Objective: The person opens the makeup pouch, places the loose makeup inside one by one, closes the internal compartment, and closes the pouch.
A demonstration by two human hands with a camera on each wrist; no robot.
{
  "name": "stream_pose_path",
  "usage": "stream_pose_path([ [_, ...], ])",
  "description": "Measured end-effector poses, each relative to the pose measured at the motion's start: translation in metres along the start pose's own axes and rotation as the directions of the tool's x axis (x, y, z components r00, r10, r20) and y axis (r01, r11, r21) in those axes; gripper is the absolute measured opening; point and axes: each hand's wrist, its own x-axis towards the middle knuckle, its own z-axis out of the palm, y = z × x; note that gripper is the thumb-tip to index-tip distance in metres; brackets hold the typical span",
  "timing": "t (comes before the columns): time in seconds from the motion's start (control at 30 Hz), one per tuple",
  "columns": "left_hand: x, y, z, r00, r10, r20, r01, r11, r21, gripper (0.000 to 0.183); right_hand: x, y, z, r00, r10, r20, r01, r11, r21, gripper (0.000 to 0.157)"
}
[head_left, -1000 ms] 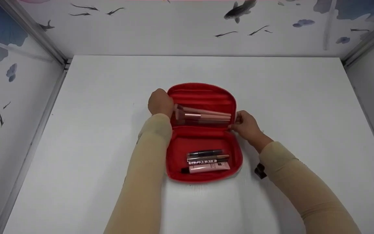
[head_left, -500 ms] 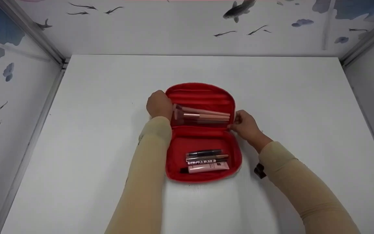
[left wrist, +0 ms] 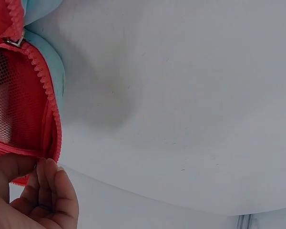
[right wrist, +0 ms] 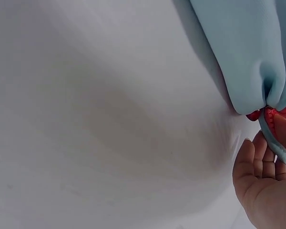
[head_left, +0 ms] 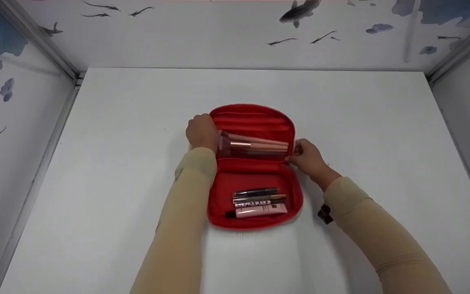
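Observation:
A makeup bag (head_left: 255,176), red inside and light blue outside, lies unfolded on the white table, its lid half on the far side. My left hand (head_left: 202,131) pinches the red zip edge of the lid between thumb and fingers, clearest in the left wrist view. At the lid's right side near the fold, my right hand (head_left: 309,158) grips the edge, thumb inside and fingers on the blue outside. Pink makeup brushes (head_left: 259,145) lie in the lid's mesh pocket (left wrist: 7,105). In the near half rest a pink tube (head_left: 261,210) with a black cap and several slim cosmetic sticks (head_left: 256,192).
The white table (head_left: 129,122) extends around the bag on all sides. Panels printed with fish stand along its back and left, and a plain pale panel on the right. A small black object (head_left: 325,214) shows at the right sleeve.
Both hands keep their hold at the lid's edges, and the bag's contents lie as before. The left hand has shifted very slightly; the head view has drifted a little.

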Motion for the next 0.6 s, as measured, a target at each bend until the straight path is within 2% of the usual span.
stream_pose_path([
  [0.17, -0.003, -0.004, 0.003, 1.0, 0.029, -0.012, -0.028, 1.0, 0.012, 0.036, 0.0, -0.002, -0.001, 1.0, 0.005, 0.0, -0.005, 1.0, -0.015, 0.036],
  [0.43, -0.011, -0.006, 0.005, 0.997, 0.071, -0.031, -0.07, 0.997, 0.042, 0.034, 0.003, 0.003, 0.001, 1.0, -0.03, -0.006, 0.029, 0.999, -0.023, 0.037],
  [0.6, -0.016, -0.007, 0.003, 0.995, 0.096, -0.013, -0.096, 0.995, 0.027, 0.035, 0.004, 0.005, -0.003, 1.0, -0.028, -0.004, 0.028, 0.999, -0.017, 0.038],
])
